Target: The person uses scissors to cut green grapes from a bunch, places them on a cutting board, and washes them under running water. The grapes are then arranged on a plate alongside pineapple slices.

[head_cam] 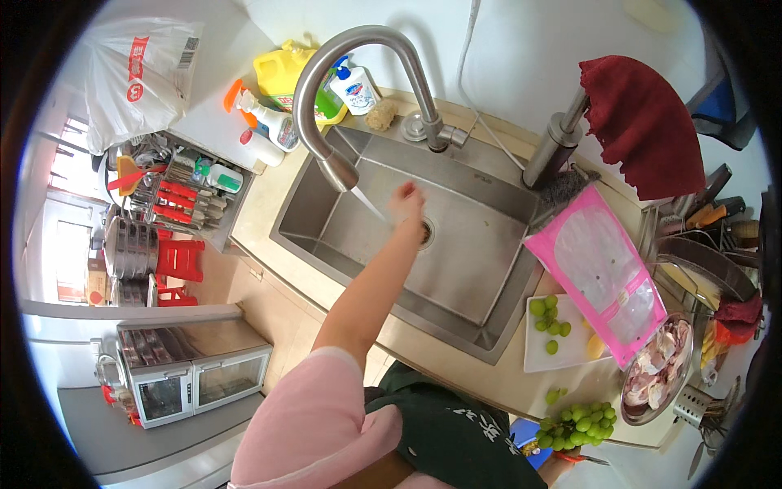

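My left hand, blurred and partly curled, hangs over the stainless steel sink near its drain. A thin stream of water runs from the gooseneck faucet just left of the hand. I cannot make out anything in its fingers. At the lower right, my right hand is partly hidden and grips red-handled scissors. Above that hand, a bunch of green grapes sits at the counter's edge; whether the hand also supports it is unclear. Loose grapes lie on a white tray.
A pink-edged plastic bag overlaps the tray, beside a metal bowl of raw meat pieces. A red cloth hangs right of the sink. A yellow jug, spray bottle and pump bottle stand behind it.
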A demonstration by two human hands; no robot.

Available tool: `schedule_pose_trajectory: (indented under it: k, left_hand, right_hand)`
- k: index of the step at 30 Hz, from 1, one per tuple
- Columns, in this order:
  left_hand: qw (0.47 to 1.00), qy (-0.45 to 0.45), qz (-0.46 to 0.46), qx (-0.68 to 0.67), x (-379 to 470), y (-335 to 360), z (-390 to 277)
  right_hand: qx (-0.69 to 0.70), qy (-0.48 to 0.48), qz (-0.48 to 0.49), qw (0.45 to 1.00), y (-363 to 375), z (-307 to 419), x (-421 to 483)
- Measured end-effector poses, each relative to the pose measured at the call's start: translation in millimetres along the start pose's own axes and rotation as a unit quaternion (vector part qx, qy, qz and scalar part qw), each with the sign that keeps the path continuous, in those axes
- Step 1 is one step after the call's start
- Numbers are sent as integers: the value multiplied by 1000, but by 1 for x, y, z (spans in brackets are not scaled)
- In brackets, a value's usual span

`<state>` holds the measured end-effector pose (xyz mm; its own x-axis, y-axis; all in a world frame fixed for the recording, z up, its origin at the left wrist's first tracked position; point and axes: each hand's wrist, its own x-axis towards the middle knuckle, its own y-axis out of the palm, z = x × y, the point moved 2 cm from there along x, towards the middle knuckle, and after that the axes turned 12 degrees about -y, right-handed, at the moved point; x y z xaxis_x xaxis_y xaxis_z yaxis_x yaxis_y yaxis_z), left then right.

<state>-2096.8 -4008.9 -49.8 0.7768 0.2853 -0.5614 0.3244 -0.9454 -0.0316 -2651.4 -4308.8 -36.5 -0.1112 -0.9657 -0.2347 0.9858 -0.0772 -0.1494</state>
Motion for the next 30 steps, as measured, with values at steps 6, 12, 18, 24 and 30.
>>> schedule_pose_trajectory:
  k: [6, 12, 18, 24, 30]
  left_hand:
    - [934, -105, 7, -340, 51, -114, -12]
    - [930, -122, 39, -346, 37, -111, -37]
    - [970, -156, -2, -186, 39, -105, -2]
    - [796, 349, 51, 491, -34, 9, -36]
    - [405, 684, -1, 606, -29, 107, -89]
  right_hand:
    - [7, 4, 7, 1000, 2, -2, 0]
    - [21, 11, 4, 1000, 0, -1, -1]
    - [45, 13, -3, 999, -4, 2, -2]
    - [64, 17, -24, 998, -14, 0, -8]
    - [116, 35, -34, 992, -22, 0, -11]
